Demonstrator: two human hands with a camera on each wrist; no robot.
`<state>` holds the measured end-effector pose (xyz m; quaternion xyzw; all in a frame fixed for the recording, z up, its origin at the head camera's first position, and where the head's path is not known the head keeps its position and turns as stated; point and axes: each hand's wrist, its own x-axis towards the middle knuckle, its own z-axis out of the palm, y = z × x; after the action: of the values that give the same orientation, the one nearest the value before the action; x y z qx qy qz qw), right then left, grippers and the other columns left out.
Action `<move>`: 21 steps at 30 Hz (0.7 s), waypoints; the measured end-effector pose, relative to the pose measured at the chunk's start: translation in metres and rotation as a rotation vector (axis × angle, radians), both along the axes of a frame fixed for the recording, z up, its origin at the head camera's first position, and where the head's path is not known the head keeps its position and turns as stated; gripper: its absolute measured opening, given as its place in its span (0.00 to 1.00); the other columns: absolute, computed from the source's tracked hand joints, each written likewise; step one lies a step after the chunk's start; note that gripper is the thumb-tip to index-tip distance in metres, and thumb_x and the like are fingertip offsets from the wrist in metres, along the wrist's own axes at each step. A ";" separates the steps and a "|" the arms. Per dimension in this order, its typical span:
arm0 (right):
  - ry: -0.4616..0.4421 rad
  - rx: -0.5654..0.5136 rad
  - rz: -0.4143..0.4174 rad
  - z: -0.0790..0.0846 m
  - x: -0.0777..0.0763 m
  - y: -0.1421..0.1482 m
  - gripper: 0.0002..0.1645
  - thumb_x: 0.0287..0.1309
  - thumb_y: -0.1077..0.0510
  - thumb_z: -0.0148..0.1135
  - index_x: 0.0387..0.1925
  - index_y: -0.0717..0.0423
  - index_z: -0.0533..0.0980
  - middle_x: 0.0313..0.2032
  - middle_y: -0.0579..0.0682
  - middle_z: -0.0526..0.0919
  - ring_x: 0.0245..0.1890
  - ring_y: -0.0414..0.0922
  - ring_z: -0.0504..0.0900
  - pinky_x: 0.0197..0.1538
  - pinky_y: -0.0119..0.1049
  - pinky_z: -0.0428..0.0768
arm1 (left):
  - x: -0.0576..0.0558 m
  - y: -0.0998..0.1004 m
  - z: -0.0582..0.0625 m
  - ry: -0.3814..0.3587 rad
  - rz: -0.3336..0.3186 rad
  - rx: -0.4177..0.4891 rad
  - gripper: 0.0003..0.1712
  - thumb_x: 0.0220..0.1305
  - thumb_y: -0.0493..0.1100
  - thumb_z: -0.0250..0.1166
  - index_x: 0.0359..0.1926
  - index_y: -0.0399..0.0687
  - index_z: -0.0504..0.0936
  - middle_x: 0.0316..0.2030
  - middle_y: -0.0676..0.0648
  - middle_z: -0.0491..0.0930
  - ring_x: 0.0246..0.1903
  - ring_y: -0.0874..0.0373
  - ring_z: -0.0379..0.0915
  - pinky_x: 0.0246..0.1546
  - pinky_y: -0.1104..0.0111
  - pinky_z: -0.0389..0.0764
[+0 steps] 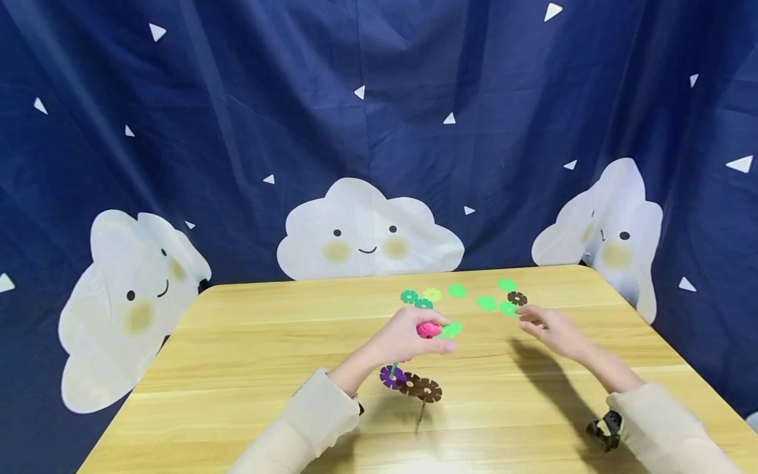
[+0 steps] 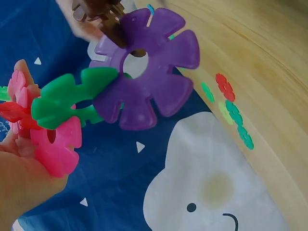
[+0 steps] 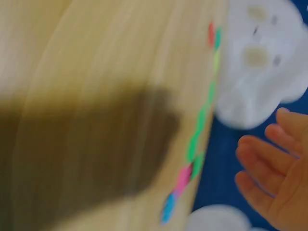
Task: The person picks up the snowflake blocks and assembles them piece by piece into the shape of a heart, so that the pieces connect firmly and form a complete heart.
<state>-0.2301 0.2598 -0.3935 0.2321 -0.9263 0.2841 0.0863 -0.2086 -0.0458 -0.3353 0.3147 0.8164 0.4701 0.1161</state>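
Observation:
My left hand [image 1: 408, 336] grips a joined chain of plastic flower discs above the table. In the left wrist view, the left hand [image 2: 29, 187] has its fingers around a pink flower disc [image 2: 67, 151] and a red one [image 2: 17, 114]. Slotted onward from these are a green disc [image 2: 53, 102], a purple disc [image 2: 168, 91] and brown discs [image 2: 98, 12]. A light green disc [image 1: 451, 330] shows at the left fingertips in the head view. My right hand [image 1: 556, 336] hovers over the table's right side, its fingers relaxed and holding nothing; the right wrist view is blurred.
Loose flower discs lie along the far part of the wooden table [image 1: 237, 368]: teal [image 1: 408, 297], yellow [image 1: 432, 294], several green [image 1: 487, 303] and a brown one [image 1: 517, 298]. A red disc [image 2: 225, 87] appears in the left wrist view. Behind hangs a dark blue curtain [image 1: 237, 131].

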 end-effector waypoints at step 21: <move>-0.163 0.267 -0.093 -0.035 -0.017 0.049 0.23 0.44 0.64 0.66 0.40 0.76 0.71 0.25 0.56 0.75 0.27 0.50 0.73 0.33 0.45 0.73 | 0.000 0.003 0.003 0.059 0.060 0.034 0.26 0.49 0.45 0.71 0.51 0.43 0.78 0.21 0.55 0.69 0.20 0.67 0.59 0.26 0.77 0.67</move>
<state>-0.2474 0.3088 -0.4286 0.1746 -0.9695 0.1719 -0.0075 -0.2086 -0.0431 -0.3318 0.3057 0.8204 0.4777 0.0727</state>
